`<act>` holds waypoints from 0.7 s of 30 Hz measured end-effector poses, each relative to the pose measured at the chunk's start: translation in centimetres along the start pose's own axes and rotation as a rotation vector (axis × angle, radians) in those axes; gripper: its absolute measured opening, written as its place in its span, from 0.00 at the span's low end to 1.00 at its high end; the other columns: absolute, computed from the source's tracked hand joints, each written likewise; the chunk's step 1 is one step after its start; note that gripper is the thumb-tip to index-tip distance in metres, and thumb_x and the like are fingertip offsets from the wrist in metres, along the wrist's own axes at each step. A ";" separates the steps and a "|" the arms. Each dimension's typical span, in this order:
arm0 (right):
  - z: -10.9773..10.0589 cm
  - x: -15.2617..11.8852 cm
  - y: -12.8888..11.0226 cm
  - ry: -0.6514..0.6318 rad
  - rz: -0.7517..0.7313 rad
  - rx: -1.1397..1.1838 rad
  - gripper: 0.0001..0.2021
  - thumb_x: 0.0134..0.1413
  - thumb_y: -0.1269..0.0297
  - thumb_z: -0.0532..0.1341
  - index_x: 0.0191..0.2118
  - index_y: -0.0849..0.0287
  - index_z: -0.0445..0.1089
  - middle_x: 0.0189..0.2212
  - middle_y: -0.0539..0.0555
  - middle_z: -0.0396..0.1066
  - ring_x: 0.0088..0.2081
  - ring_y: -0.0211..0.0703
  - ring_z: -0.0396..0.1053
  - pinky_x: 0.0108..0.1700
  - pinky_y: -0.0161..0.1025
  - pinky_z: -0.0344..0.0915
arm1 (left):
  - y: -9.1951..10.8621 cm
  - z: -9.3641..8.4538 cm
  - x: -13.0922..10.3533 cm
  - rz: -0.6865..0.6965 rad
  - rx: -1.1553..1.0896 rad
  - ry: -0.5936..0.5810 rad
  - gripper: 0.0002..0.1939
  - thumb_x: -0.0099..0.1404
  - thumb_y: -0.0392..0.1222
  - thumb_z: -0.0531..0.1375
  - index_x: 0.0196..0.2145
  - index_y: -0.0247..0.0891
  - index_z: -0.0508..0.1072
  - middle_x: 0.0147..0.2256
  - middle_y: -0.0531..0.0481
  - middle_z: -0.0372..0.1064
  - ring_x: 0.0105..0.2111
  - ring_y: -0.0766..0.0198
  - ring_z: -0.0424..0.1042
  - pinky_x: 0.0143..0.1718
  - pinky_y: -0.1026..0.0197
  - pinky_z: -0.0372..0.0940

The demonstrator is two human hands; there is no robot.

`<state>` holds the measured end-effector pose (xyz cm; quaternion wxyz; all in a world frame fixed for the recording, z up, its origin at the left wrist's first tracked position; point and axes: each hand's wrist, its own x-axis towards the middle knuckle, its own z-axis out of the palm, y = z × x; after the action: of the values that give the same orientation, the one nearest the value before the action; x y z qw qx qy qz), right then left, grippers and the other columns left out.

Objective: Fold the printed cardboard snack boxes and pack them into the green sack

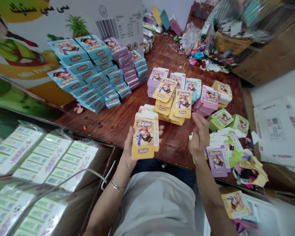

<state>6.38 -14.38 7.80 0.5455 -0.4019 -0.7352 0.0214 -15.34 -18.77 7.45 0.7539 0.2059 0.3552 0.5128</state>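
Yellow flat cartons (144,137) with a cartoon figure lie in my left hand (130,141), whose fingers wrap round them from beneath, low over the table's front edge. My right hand (199,136) is raised to the right of them, its fingers bent and held close together; whether anything small is between them is hidden. Just beyond my hands, stacks of yellow cartons (183,103) lie on the brown table (127,126). Purple cartons (216,161) and green cartons (221,119) sit to the right of my right hand.
Blue and purple boxes (95,80) are piled at the back left before a large printed carton (123,19). Wrapped packs (56,160) fill the lower left, near a white cable. Small coloured toys (199,54) and a yellow basket (232,44) are at the back right.
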 end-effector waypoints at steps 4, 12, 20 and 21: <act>-1.1 -2.5 -4.6 -0.332 0.026 0.053 0.28 0.60 0.65 0.56 0.65 0.53 0.54 0.56 0.60 0.65 0.57 0.51 0.64 0.57 0.52 0.64 | -2.9 0.9 -1.8 -0.261 0.001 -0.163 0.40 0.40 0.68 0.68 0.45 0.35 0.75 0.42 0.38 0.76 0.42 0.45 0.75 0.44 0.48 0.69; -2.8 -6.4 -4.8 -0.102 0.302 0.087 0.21 0.54 0.65 0.63 0.54 0.49 0.68 0.43 0.56 0.68 0.53 0.52 0.66 0.54 0.55 0.67 | -5.9 2.7 -2.2 -0.310 0.110 -0.112 0.28 0.42 0.55 0.73 0.36 0.32 0.77 0.30 0.45 0.76 0.24 0.65 0.71 0.28 0.65 0.64; -1.2 -10.0 -5.8 -0.041 0.676 0.244 0.17 0.56 0.62 0.62 0.51 0.56 0.71 0.42 0.57 0.75 0.40 0.45 0.75 0.42 0.42 0.75 | -7.1 2.8 -1.8 0.368 0.852 0.047 0.35 0.69 0.53 0.53 0.67 0.39 0.48 0.65 0.40 0.54 0.59 0.55 0.63 0.58 0.56 0.59; -1.1 -10.1 -5.9 -0.031 0.691 0.270 0.21 0.56 0.62 0.62 0.55 0.56 0.68 0.45 0.59 0.75 0.42 0.46 0.75 0.43 0.42 0.75 | -7.3 2.8 -1.7 0.398 0.896 0.047 0.34 0.70 0.52 0.50 0.68 0.39 0.43 0.67 0.40 0.49 0.62 0.55 0.60 0.60 0.56 0.57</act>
<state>4.74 -24.95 3.08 0.5429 -0.5505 -0.5548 0.3071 -9.10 -23.02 4.95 0.4702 0.5625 0.5116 0.4481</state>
